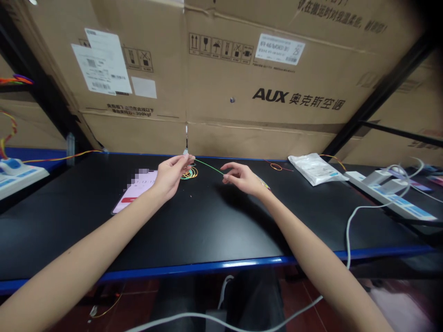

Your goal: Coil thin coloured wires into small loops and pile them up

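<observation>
One green wire (209, 167) stretched between hands: left hand (169, 177) pinched shut on it, right hand (244, 179) loosely curled, hold unclear; coiled wires (189, 173) remain on the surface (207, 230).

From here I see a smartphone (134, 193) lying lit on the black counter (69, 221), a white plastic packet (314, 168) and a power strip (387, 196) off to the right, and AUX cartons (263, 69) behind.
</observation>
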A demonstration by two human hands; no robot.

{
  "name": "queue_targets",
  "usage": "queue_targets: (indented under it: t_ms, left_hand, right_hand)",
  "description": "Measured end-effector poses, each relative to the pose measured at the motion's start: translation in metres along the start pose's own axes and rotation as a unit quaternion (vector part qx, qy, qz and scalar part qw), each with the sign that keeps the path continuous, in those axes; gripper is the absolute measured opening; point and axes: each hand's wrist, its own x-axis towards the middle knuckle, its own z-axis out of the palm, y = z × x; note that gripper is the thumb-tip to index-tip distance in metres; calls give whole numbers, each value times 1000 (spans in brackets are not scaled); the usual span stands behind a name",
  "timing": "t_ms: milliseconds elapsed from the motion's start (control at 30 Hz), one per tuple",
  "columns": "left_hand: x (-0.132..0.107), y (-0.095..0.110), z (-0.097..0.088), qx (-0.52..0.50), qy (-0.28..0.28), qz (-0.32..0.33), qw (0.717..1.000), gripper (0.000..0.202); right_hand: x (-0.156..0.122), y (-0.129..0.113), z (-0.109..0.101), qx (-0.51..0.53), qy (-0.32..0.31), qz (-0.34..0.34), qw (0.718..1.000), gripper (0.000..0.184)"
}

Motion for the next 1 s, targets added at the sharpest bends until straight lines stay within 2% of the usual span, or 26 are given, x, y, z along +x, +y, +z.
queue_targets:
  t_ms: [100, 200, 333, 467, 633, 833, 1000]
  left_hand:
    - [0, 5, 1, -43, -16, -22, 999, 10]
    - [1, 9, 2, -75, -25, -27, 997, 12]
    - [2, 11, 1, -92, -27, -33, 995, 14]
    - [3, 10, 1, -98, -23, -43, 994, 14]
    - [-3, 1, 4, -77, -61, -55, 994, 16]
    - [-8, -7, 6, -79, -111, -65, 988, 14]
    - [-11, -8, 6, -66, -144, -87, 984, 16]
  right_hand:
    - [-3, -7, 9, 45, -39, 4, 998, 24]
    - [-5, -13, 19, 92, -92, 2, 992, 15]
    - [-7, -20, 26, 144, -128, 11, 981, 23]
    - [-9, -25, 26, 189, -82, 10, 978, 33]
    - [-6, -22, 21, 224, 8, 25, 974, 30]
    - [-2, -15, 18, 282, 28, 58, 957, 30]
    - [1, -14, 22, 285, 88, 64, 952, 26]
